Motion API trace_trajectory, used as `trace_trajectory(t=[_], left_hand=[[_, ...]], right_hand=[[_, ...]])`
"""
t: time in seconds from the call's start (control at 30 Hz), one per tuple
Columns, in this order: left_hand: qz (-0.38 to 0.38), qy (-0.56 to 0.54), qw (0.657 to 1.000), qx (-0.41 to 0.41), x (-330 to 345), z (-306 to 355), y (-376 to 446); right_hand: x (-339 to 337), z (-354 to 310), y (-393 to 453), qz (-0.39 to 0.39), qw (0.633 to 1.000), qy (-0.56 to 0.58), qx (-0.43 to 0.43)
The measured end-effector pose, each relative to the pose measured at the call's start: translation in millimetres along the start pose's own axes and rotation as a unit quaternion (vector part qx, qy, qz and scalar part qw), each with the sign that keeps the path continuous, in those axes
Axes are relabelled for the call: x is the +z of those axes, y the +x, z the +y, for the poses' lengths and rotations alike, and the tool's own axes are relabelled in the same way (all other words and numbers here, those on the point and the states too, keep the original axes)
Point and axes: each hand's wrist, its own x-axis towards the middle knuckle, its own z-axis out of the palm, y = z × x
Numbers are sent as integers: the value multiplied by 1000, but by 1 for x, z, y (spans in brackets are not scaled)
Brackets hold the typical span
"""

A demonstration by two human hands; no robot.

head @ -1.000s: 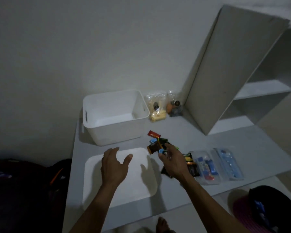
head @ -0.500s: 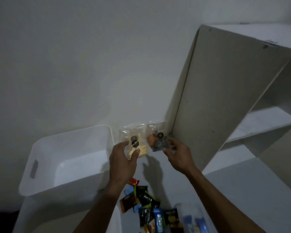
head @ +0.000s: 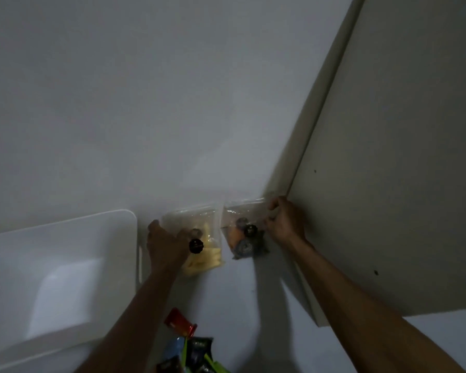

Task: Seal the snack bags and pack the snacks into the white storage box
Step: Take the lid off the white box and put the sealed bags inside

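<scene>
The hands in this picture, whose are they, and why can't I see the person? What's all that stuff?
The picture comes from a camera worn on a person's head, looking forward and down, so you see only their arms and hands. The left hand rests on a clear plastic bag of pale yellow snack pieces. The right hand pinches the top corner of a second clear plastic bag holding orange and dark snacks. Both bags lean against the wall at the back of a pale grey table. To the left stands an open white plastic storage box, with nothing visible inside. Near the bottom lies a small pile of colourful wrapped snacks. To the right is a tall white cabinet panel.
</scene>
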Motion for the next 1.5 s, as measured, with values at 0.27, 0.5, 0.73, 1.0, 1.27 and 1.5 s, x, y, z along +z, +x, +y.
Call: trace_trajectory(t=[0.27, 0.5, 0.73, 1.0, 1.27, 1.5], left_hand=[[-2, -61, 998, -4, 20, -15, 17], [16, -61, 997, 38, 11, -14, 13], [-33, 120, 973, 193, -11, -20, 19], [-54, 245, 931, 266, -31, -5, -3], [-50, 184, 935, 298, -68, 34, -21], [-2, 127, 936, 327, -162, 69, -28]], right_hand=[[17, 6, 19, 18, 999, 44, 2], [10, 4, 14, 5, 999, 52, -3], [-15, -8, 6, -65, 989, -88, -103], [-38, -29, -4, -108, 938, -282, -172], [-91, -77, -36, -101, 925, -313, -188], [-160, -174, -112, -44, 897, -377, -225]])
